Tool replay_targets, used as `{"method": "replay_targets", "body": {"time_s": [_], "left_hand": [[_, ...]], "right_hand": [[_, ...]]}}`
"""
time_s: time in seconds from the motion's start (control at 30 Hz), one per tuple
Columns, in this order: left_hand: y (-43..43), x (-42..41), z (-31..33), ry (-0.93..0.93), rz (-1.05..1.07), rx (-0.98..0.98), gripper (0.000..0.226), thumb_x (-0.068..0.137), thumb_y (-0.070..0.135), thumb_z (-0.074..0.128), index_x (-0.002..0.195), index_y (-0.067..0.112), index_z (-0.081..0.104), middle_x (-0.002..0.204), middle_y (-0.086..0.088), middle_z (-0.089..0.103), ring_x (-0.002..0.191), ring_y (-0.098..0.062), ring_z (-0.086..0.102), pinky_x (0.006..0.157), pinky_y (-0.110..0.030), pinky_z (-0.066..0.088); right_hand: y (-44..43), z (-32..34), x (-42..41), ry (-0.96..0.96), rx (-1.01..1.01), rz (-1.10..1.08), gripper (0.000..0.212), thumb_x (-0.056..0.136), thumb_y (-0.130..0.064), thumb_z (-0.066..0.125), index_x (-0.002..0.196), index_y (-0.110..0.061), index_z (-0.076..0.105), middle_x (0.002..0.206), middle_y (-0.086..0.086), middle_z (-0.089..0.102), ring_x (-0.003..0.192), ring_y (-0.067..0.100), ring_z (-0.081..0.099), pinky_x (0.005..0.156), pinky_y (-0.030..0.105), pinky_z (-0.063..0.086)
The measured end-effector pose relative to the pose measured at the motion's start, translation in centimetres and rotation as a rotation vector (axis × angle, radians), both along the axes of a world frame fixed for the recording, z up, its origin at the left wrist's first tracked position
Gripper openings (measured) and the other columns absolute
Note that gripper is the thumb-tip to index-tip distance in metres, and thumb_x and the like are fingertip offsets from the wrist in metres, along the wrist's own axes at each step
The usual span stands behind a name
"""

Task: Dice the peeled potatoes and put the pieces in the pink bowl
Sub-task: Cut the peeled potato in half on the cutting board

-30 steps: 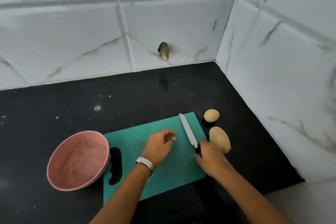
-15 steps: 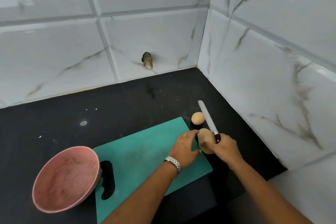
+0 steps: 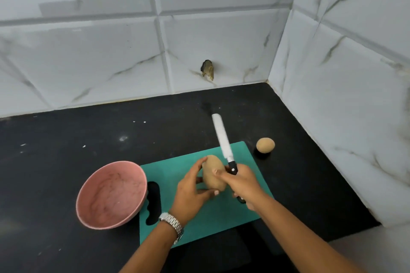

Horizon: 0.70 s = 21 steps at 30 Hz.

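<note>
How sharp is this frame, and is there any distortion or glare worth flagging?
Head view: wide-angle bowing curves the wall tile joints; the knife looks slightly smeared, probably motion; the large potato and pink bowl read sharp; lighting soft and even, no glare, a dark patch under the small potato.

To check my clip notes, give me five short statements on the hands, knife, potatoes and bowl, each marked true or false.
1. The pink bowl holds no potato pieces. True.
2. The right hand grips the knife by its handle. True.
3. Both potatoes lie on the cutting board. False: the small potato sits on the black counter, off the board's far right corner.
4. The large potato is cut in half. False: it is whole, held by the left hand over the board.
5. The bowl stands right of the board. False: it stands at the board's left.
</note>
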<state>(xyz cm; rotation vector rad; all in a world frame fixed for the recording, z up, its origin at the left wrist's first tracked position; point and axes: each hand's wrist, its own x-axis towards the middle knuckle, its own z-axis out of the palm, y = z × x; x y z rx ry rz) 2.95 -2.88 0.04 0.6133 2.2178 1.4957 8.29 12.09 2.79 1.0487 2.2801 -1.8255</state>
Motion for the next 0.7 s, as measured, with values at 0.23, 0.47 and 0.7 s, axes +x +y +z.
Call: {"method": "replay_targets", "body": {"time_s": [0.23,0.47,0.7], "left_hand": [[-2.6,0.4,-1.5,0.143,0.149,-0.27,0.069,0.079,0.018,0.077,0.14,0.02,0.044,0.146,-0.004,0.043,0.135,-0.017,0.039,0.111,-0.019,0.023],[-1.4,0.1,0.3,0.237,0.118,-0.383,0.055,0.086,0.034,0.068,0.137,0.024,0.049,0.15,0.006,0.038,0.136,-0.014,0.035,0.111,-0.022,0.025],[-1.4,0.0,2.7,0.311,0.014,-0.604,0.043,0.092,0.039,0.057,0.133,0.026,0.05,0.132,0.003,0.057,0.115,-0.018,0.055,0.093,-0.031,0.045]], "right_hand": [[-3.6,0.0,-0.9,-0.054,0.422,0.366,0.024,0.101,-0.034,0.05,0.103,-0.011,0.057,0.092,0.005,0.062,0.089,0.025,0.06,0.071,0.031,0.042],[-5.1,1.3,4.5,-0.09,0.617,0.482,0.011,0.107,-0.033,0.034,0.101,-0.024,0.036,0.075,-0.009,0.047,0.06,0.007,0.045,0.052,0.025,0.036],[-5.8,1.5,5.2,-0.109,0.705,0.512,0.014,0.107,-0.034,0.029,0.1,-0.023,0.034,0.072,-0.009,0.045,0.061,0.01,0.047,0.055,0.025,0.036]]}}
